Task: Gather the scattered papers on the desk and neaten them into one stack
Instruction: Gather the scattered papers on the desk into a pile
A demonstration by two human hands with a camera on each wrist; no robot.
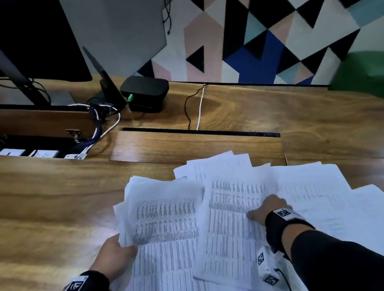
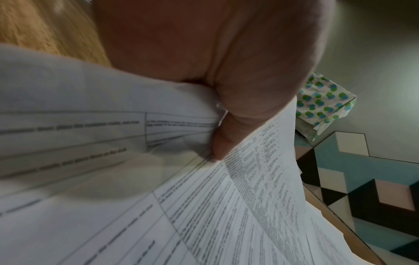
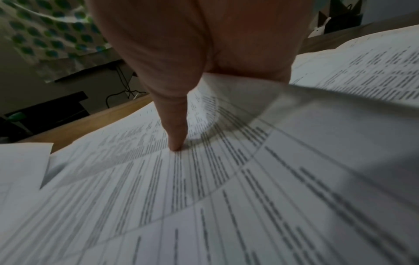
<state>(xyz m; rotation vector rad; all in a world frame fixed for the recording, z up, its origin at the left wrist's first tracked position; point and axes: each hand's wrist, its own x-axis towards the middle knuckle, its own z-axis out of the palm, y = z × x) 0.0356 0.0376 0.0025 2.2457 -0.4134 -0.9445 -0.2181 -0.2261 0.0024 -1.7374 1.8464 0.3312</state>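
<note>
Papers [image 1: 235,214] lie fanned in a loose, overlapping heap at the near edge of our tabletop [image 1: 44,208]. Our left hand [image 1: 114,256] pinches the heap's left side, thumb on top of the printed sheets. Our right hand [image 1: 270,209] holds sheets on the right, thumb pressed on top and fingers tucked under them.
</note>
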